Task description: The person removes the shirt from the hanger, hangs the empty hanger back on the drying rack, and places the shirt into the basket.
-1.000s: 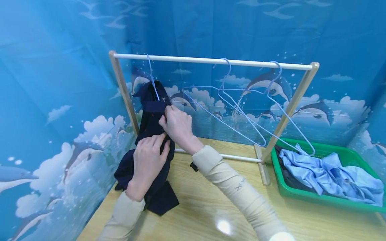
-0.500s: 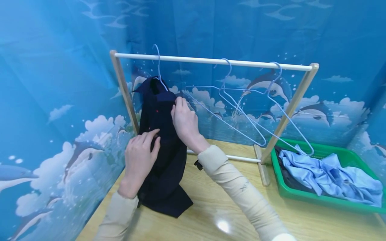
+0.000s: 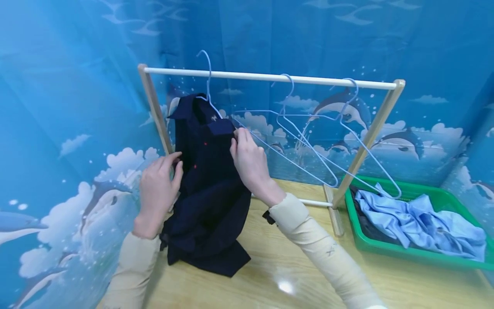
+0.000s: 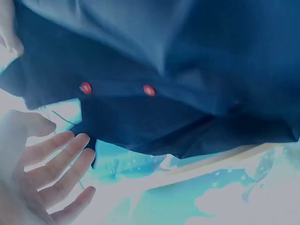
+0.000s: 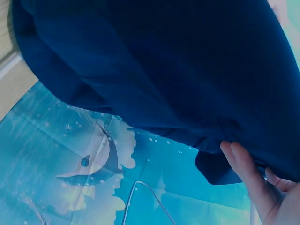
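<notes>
A dark navy collared shirt (image 3: 210, 184) with small red buttons is on a pale blue wire hanger (image 3: 209, 81), whose hook rises above the white rail of the rack. My right hand (image 3: 251, 159) pinches the shirt by its right shoulder, below the collar. In the right wrist view, that hand's fingers (image 5: 239, 157) and thumb meet at the cloth. Beside the shirt's left edge is my left hand (image 3: 156, 189), its fingers extended and loose. The left wrist view has the left hand (image 4: 51, 173) near the buttoned front (image 4: 150, 117), gripping nothing.
Two bare wire hangers (image 3: 283, 112) hang farther right on the rail (image 3: 251, 76). A green basket (image 3: 424, 253) on the right holds a light blue garment (image 3: 420, 219) and a dark one. The wooden table (image 3: 293, 257) lies below; a dolphin-print curtain (image 3: 247, 34) surrounds the rack.
My right hand has drawn the shirt's shoulder to the right, and the shirt now faces me more broadly. The left hand has moved left off the front. The hanger hook has shifted right and up.
</notes>
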The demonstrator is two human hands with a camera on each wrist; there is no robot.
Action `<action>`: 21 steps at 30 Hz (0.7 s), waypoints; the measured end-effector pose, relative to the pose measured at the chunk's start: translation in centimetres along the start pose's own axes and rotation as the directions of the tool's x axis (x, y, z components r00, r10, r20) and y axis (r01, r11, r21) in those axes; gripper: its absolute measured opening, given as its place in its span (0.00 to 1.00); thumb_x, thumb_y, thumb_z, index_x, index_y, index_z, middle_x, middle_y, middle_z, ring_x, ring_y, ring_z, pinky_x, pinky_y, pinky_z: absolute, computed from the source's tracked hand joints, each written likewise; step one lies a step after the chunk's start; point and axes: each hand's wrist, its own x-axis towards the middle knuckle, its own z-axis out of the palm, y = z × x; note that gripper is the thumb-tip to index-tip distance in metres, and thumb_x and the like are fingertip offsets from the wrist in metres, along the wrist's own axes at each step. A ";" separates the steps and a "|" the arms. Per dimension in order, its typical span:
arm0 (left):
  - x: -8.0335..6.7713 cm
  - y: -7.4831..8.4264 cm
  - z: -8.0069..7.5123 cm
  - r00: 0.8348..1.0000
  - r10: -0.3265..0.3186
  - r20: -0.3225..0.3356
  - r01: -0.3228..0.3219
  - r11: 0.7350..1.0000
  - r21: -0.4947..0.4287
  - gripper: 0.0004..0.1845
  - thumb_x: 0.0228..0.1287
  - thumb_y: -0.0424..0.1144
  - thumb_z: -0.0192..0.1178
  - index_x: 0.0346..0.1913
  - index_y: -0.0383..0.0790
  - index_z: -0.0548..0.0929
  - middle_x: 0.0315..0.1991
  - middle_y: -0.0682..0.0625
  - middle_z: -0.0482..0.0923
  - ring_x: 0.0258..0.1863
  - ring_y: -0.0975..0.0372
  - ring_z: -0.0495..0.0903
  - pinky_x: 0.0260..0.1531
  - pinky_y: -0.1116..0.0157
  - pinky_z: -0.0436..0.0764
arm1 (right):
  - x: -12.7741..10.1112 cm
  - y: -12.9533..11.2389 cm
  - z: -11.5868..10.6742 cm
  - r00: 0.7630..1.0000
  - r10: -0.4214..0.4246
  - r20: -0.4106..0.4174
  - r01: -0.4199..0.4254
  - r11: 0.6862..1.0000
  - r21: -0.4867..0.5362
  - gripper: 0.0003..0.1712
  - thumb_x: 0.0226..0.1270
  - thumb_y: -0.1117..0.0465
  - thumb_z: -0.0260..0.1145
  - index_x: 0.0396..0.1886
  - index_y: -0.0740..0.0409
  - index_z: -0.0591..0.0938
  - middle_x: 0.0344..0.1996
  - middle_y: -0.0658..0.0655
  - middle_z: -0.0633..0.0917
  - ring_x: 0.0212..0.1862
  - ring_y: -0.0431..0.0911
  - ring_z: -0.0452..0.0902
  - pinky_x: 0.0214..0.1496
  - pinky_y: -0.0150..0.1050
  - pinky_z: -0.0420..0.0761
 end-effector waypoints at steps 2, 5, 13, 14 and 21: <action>0.6 -0.6 -0.2 1.000 -0.008 -0.003 0.008 1.000 0.001 0.15 0.76 0.40 0.59 0.56 0.33 0.84 0.41 0.37 0.85 0.35 0.45 0.83 0.30 0.48 0.80 | -0.5 0.2 -0.5 1.000 -0.025 -0.016 0.025 1.000 0.011 0.09 0.79 0.64 0.57 0.49 0.65 0.77 0.42 0.61 0.82 0.24 0.49 0.77 0.20 0.39 0.77; 1.5 -1.4 -0.4 0.998 -0.059 0.010 0.059 0.998 -0.009 0.17 0.77 0.41 0.57 0.58 0.33 0.83 0.45 0.37 0.84 0.38 0.44 0.82 0.28 0.48 0.78 | -1.4 0.7 -1.0 0.998 -0.057 -0.036 0.058 0.998 0.029 0.08 0.78 0.65 0.58 0.49 0.66 0.78 0.44 0.62 0.82 0.24 0.49 0.77 0.20 0.40 0.78; 4.1 -3.2 0.2 0.981 -0.151 0.119 0.159 0.985 -0.060 0.21 0.79 0.42 0.52 0.65 0.34 0.77 0.56 0.35 0.79 0.50 0.42 0.78 0.42 0.43 0.78 | -3.9 2.7 -2.3 0.991 -0.121 -0.065 0.126 0.989 0.078 0.07 0.76 0.67 0.58 0.49 0.64 0.78 0.47 0.61 0.84 0.23 0.48 0.77 0.16 0.39 0.71; 4.4 -3.4 0.4 0.981 -0.145 0.127 0.154 0.986 -0.061 0.21 0.79 0.42 0.52 0.66 0.33 0.76 0.56 0.34 0.78 0.50 0.41 0.78 0.44 0.43 0.77 | -4.2 3.0 -2.5 0.990 -0.128 -0.062 0.133 0.988 0.083 0.07 0.76 0.67 0.59 0.49 0.64 0.78 0.47 0.61 0.84 0.24 0.48 0.77 0.16 0.39 0.71; 6.6 -4.6 1.4 0.967 -0.112 0.227 0.123 0.992 -0.035 0.24 0.80 0.42 0.51 0.72 0.33 0.70 0.67 0.32 0.71 0.61 0.37 0.72 0.60 0.40 0.71 | -6.4 4.5 -3.4 0.986 -0.165 -0.014 0.165 0.979 0.117 0.06 0.76 0.68 0.59 0.48 0.63 0.78 0.48 0.60 0.84 0.28 0.47 0.79 0.18 0.37 0.72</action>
